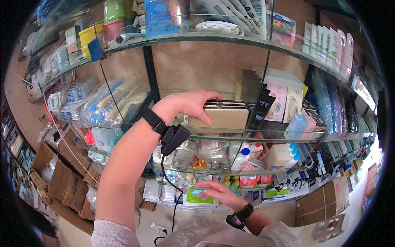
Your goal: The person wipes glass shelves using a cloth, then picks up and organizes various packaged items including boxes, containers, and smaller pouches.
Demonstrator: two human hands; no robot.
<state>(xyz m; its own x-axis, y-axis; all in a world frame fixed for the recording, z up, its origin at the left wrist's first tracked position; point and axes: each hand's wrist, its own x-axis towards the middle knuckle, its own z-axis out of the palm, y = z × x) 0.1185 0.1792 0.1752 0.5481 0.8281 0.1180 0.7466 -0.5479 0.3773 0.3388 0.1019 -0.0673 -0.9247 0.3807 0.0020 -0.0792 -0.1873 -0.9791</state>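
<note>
- Fingers (212,95) of the left hand (191,106) are closed around a gold case (226,118), the thumb flat on its front face and the others over its top edge.
- Gold case stands upright on a glass shelf (222,136), stretching off to the right of those fingers; more dark-edged cases (222,101) stand tight behind it, and from here I can't tell how many the grip takes in.
- Black tubes (261,110) lean just beyond the gold case's far end, to the right of the left fingers, with a pink box (276,101) further along.
- Bagged brushes (123,95) lie on the shelf well to the left of the same fingers.
- Right hand (222,194) is lower down, well below the left fingers, its own fingers loosely open near a green packet (199,198).
- Bottle (240,158) with a blue cap stands above and to the right of the right fingers, one shelf down from the gold case.
- Black strap (154,121) circles the wrist behind the left fingers, carrying a black device (175,138) with a cable (166,177) hanging down.
</note>
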